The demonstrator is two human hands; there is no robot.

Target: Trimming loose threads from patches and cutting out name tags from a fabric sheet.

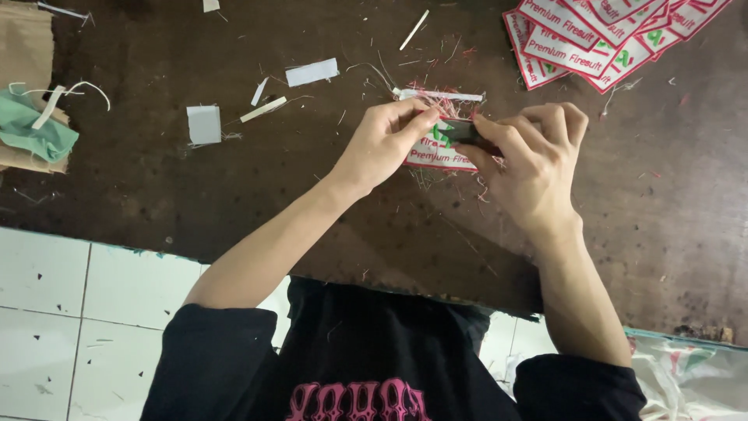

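Head view: left hand [383, 144] pinches edge of white embroidered patch [438, 150] (red border, green motif) on dark brown table [234, 195]. Right hand [530, 160] grips small black tool [466, 131] against patch, fingers curled tight. Loose thread scraps [444, 101] just behind. Stack of matching patches [600, 39] well apart, far right.

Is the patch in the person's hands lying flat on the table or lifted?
Cannot tell: the patch is pinched by both hands, left hand and right hand.
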